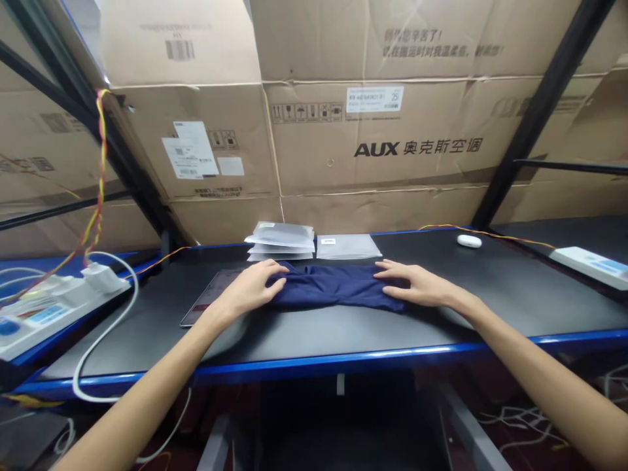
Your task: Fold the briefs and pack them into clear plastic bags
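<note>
Lying long and low across the middle of the black table (pixel 314 337), the navy cloth (pixel 338 288) has a hand at each end. The left hand (pixel 258 282) touches its left end, thumb apart from the fingers; the right hand (pixel 417 282) lies over its right end, fingers spread and thumb set off toward the near side. Whether either pinches any fabric, I cannot tell. The cloth looks light, soft and limp, wrinkled along its top, and unlikely to break; it would probably sag if lifted from one end. The two short ends seem the best holds, thumb beneath and fingers above. Just beyond it, on the far side, are a stack of sleeves (pixel 282 241) and a single sleeve (pixel 348 247); a tablet (pixel 209 301) lies to the left.
</note>
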`<state>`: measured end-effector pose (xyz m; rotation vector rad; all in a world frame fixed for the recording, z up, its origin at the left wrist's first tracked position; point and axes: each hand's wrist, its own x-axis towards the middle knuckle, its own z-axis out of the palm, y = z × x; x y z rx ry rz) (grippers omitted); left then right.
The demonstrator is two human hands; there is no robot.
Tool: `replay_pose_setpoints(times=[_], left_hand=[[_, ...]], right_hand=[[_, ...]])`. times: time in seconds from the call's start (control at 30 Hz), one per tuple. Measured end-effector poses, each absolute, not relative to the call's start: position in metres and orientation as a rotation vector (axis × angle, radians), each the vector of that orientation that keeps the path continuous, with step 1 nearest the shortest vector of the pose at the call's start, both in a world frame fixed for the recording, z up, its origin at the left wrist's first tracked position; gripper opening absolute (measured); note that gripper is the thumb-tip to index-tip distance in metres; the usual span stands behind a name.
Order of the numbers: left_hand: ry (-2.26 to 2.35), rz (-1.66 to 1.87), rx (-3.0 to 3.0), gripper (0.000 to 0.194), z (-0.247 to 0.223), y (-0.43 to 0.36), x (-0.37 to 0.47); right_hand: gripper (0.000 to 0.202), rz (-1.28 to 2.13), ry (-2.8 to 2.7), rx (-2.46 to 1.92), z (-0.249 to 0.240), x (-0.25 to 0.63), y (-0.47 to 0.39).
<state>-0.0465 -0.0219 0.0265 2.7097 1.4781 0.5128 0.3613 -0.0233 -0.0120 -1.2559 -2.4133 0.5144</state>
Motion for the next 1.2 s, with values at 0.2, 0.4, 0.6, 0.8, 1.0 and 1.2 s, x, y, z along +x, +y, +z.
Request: replay_pose_setpoints(times=[0.2,0.4,0.6,0.8,1.0,1.2], left_hand=[[1.400,0.522,2.610,0.031,0.013,-0.007,-0.052],[1.311,0.781,2.502,0.018,0.025,-0.019,-0.052],[0.972,0.626,2.432,0.016,0.044,-0.049,-0.058],[0.721,0.360,2.488,0.025,0.036,-0.062,-0.062],[0.843,0.264,2.446,0.018,0.043,-0.057,-0.060],[1.003,0.537,2.586,0.020,0.039,-0.023,-0.037]], right_hand=[[0.030,0.439,-2.336,-1.185,-0.014,0.356,-0.025],[0.017,0.476,-2.186,-1.049,-0.006,0.351,-0.031],[0.013,0.950,-2.178,-0.829,0.008,0.360,-0.049],[0.023,1.306,-2.400,-0.669,0.013,0.363,-0.055],[0.040,1.350,-2.332,-0.871,0.018,0.362,-0.055],[0.033,0.687,-2.242,-1.130,0.018,0.362,-0.032]])
